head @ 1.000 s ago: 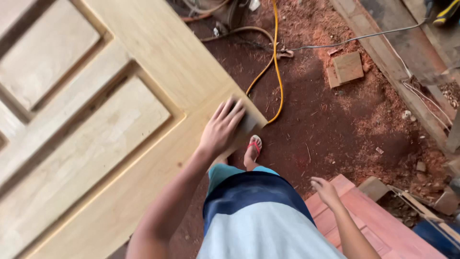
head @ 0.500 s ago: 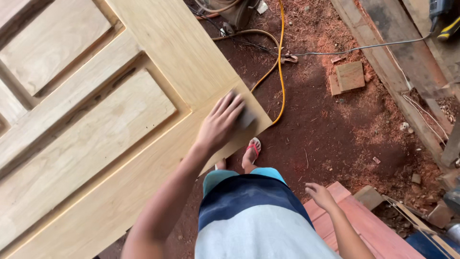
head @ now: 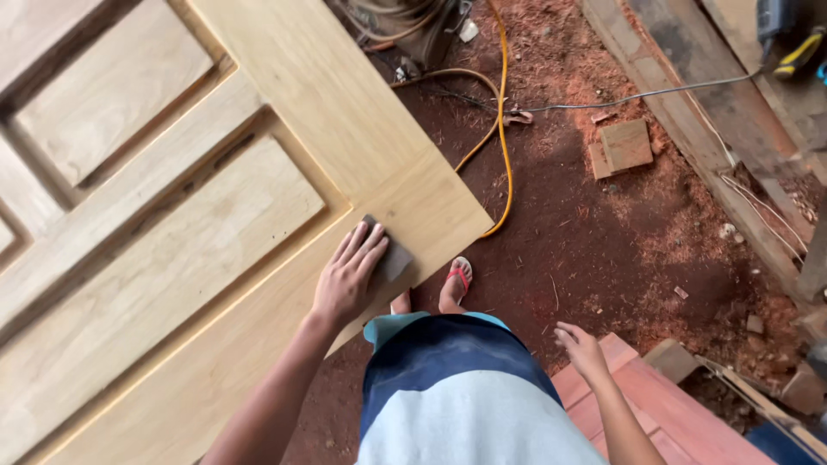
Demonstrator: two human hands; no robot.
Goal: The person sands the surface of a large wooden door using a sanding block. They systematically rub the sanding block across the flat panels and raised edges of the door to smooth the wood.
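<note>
Grey sanding pad (head: 394, 258) flat on pale bare wood, close to the near corner of a panelled door (head: 172, 215) lying as the work surface. Pinned there under the left hand (head: 349, 277): grip spread rather than clenched, fingers long over the pad's back, palm pressing down toward 7 o'clock. Door edge just beside the pad at 5 o'clock, sharp corner near at 3 o'clock.

Likely trouble first at that edge: with a stroke carried too far toward 5 o'clock, pad tipping over the arris, rounding it, and knuckles or fingertips scraping along the raw corner. Uneven pressure from a flat, unclenched grip, so a risk of the pad skidding out from under the fingers. Grain on this rail apparently running toward 1 o'clock; scratches probable from any rubbing across it.

Right hand (head: 584, 351) well apart at 4 o'clock, released and empty, hanging over a reddish panel (head: 663, 392), not steadying anything. Door therefore free to shift if pushed hard; supports not visible.

Sandalled foot (head: 457, 280) on the dirt floor (head: 586, 232) just under the corner, toes bare to anything dropped. Yellow hose (head: 502, 129) curling off at 1 o'clock near that foot, a possible snag on stepping forward
</note>
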